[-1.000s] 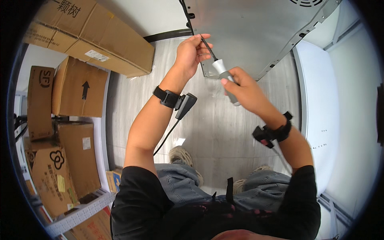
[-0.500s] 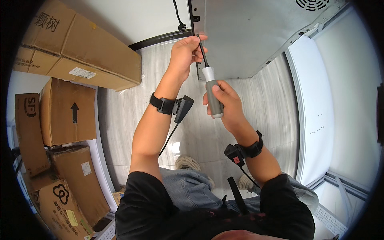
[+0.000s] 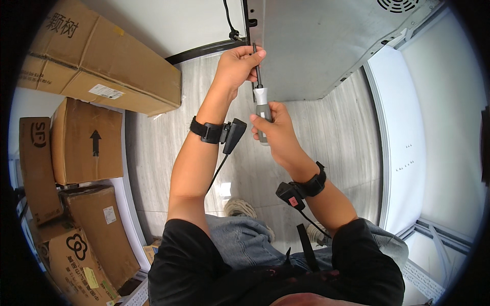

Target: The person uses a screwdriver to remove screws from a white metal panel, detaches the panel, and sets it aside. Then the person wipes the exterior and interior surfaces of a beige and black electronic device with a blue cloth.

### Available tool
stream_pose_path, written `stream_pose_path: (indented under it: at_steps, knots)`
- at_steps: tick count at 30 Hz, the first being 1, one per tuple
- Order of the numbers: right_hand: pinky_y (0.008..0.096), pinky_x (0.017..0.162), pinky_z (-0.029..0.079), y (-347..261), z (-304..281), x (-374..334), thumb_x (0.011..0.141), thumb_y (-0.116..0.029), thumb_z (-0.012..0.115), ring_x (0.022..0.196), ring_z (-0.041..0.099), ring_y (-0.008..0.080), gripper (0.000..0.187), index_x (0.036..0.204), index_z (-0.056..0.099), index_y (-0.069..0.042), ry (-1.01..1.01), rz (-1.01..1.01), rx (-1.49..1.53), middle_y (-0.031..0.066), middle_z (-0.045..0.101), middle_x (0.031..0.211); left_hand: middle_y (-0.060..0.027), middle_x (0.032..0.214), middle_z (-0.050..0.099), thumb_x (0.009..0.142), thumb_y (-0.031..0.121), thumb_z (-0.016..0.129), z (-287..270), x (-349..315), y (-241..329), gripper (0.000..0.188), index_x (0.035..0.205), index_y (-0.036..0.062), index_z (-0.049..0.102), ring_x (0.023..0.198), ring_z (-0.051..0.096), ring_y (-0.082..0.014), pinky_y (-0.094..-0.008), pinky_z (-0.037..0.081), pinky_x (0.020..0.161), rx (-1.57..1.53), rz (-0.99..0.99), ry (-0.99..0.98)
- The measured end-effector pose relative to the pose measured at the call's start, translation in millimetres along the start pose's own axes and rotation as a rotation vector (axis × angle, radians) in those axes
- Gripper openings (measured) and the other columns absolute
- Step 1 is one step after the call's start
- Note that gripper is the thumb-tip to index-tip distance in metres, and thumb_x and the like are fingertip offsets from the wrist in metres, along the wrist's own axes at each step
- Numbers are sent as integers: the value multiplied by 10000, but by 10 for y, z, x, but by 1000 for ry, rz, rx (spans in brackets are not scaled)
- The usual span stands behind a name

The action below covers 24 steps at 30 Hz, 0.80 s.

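Grey and white, the screwdriver (image 3: 261, 96) spans both hands, its long axis running nearly straight up the view, tip leaning slightly left at the left edge of the metal panel (image 3: 311, 56); tip contact cannot be confirmed. The right hand (image 3: 277, 127) is wrapped around the handle from the right, thumb laid across it. The left hand (image 3: 236, 66) is nearer the tip: palm left of the shaft, thumb and fingers bent beside its upper part; whether they grip it cannot be determined.
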State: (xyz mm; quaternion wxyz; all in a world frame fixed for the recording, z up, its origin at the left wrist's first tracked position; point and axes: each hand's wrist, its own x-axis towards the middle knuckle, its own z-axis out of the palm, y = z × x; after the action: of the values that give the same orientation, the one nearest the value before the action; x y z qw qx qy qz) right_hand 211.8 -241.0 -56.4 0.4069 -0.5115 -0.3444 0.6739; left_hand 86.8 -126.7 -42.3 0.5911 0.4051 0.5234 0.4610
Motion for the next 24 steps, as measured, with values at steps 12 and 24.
stream_pose_path:
  at_steps: [12, 24]
  knots:
    - [354, 714, 564, -145, -318, -36, 857, -132, 635, 910, 597, 162, 408, 1196, 427, -43, -292, 143, -16, 57, 557, 981, -22, 776, 635, 908, 203, 624, -41, -14, 51, 221, 1061, 44, 642, 642, 609, -105, -249, 500, 572, -4, -12, -90]
    - [339, 683, 556, -104, -297, -38, 786, -180, 718, 879, 610, 180, 573, 1217, 378, -16, -369, 124, -83, 68, 572, 990, -4, 735, 619, 897, 206, 645, -5, -61, 66, 223, 1032, 30, 653, 597, 588, -87, -230, 506, 561, 97, 36, -30]
